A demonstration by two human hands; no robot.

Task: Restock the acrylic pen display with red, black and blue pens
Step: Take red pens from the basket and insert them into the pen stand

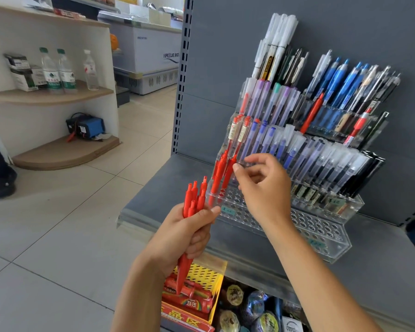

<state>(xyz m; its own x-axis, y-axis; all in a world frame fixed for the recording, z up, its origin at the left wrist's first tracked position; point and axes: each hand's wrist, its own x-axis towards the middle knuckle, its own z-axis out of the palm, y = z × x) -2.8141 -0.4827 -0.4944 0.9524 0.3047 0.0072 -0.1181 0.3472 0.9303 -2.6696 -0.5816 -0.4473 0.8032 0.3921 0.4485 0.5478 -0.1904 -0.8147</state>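
Note:
The tiered acrylic pen display (331, 238) stands on a grey shelf, its back rows full of blue, black, purple and clear pens. Several red pens (219, 173) stand in holes at the left end of a lower row; most holes in the front rows are bare. My left hand (187, 236) grips a bundle of red pens (194, 197), tips pointing down, just left of the display's front corner. My right hand (261, 188) is raised at the standing red pens, and its thumb and forefinger pinch the top of the rightmost one (230, 173).
The grey shelf (153, 195) ends in a front lip and has a slotted upright (181, 75) at its left. Below it sit a yellow basket (206, 276) and packaged goods. A white corner shelf with bottles (58, 70) and a chest freezer (149, 51) stand beyond tiled floor.

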